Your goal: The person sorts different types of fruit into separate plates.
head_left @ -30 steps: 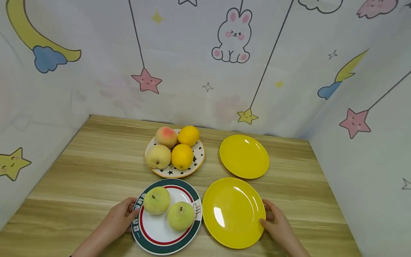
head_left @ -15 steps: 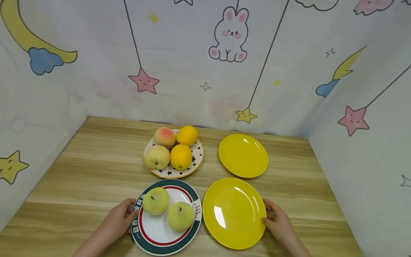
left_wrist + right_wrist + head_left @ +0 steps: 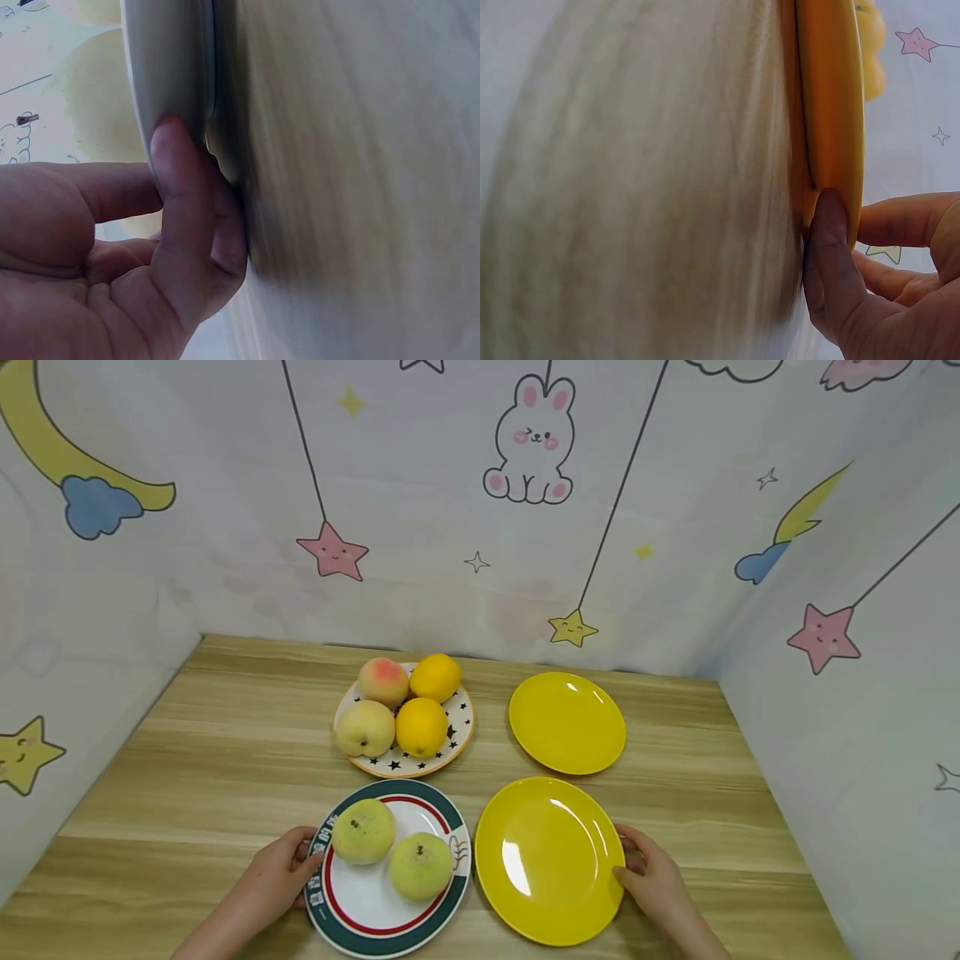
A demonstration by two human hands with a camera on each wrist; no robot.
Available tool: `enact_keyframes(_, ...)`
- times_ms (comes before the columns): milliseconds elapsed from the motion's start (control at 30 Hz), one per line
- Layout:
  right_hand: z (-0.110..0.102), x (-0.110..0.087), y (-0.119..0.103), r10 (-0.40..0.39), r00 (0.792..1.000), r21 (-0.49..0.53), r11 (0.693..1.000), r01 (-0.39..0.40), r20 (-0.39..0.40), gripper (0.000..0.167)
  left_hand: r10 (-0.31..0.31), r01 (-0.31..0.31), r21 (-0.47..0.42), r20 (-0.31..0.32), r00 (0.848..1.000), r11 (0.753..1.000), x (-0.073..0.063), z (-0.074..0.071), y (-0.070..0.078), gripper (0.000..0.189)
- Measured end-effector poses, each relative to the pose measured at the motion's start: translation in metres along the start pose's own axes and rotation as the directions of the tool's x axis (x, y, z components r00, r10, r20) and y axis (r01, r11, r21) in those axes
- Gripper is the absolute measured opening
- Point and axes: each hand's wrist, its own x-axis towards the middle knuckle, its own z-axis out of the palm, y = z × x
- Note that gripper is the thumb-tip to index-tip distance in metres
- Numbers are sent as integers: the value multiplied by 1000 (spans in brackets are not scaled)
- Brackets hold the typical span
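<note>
In the head view my left hand [image 3: 272, 877] pinches the left rim of a white plate with a dark green rim [image 3: 360, 902]. Two round yellow-green fruits with dark stems, one [image 3: 363, 832] behind the other [image 3: 421, 867], lie on it. From the left wrist view, a finger presses under the plate [image 3: 169, 67] while the thumb is on its upper side. My right hand [image 3: 654, 877] grips the right rim of the nearer yellow plate [image 3: 551, 860], thumb above and fingers below. The right wrist view shows this same hold on the yellow plate's edge [image 3: 836, 97].
Behind the green-rimmed plate, a star-patterned plate [image 3: 395, 766] carries a blushed peach [image 3: 383, 682], a paler peach-like fruit [image 3: 365, 729] and two yellow fruits [image 3: 422, 727]. Another yellow plate [image 3: 567, 723] lies at the back right. Printed cloth walls [image 3: 420, 468] bound the wooden table [image 3: 180, 777].
The nearer yellow plate has shifted very slightly right with my right hand, widening the narrow gap to the green-rimmed plate. Both holds are the same. The head view has drifted a little.
</note>
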Motion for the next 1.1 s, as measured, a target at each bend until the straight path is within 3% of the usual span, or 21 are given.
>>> enact_keyframes(433,-2,2,-1,-18,1000,-51,999,17,-11,58,-3,4,-70,20,1000,998,-1,-1,-2,45)
enact_keyframes(633,-2,3,-1,-2,1000,-51,999,1,-15,58,71,-73,39,41,997,997,0,-15,1,53)
enact_keyframes(767,-2,3,-1,25,1000,-17,1000,-25,-15,59,116,-119,128,32,993,985,6,-31,6,58)
enact_keyframes(933,-2,6,0,59,998,8,998,-59,-10,60,150,-149,132,-4,989,980,15,-49,22,60)
enact_keyframes(1100,-1,7,-1,67,998,31,997,-67,-5,60,173,-167,116,-42,984,979,19,-56,40,64)
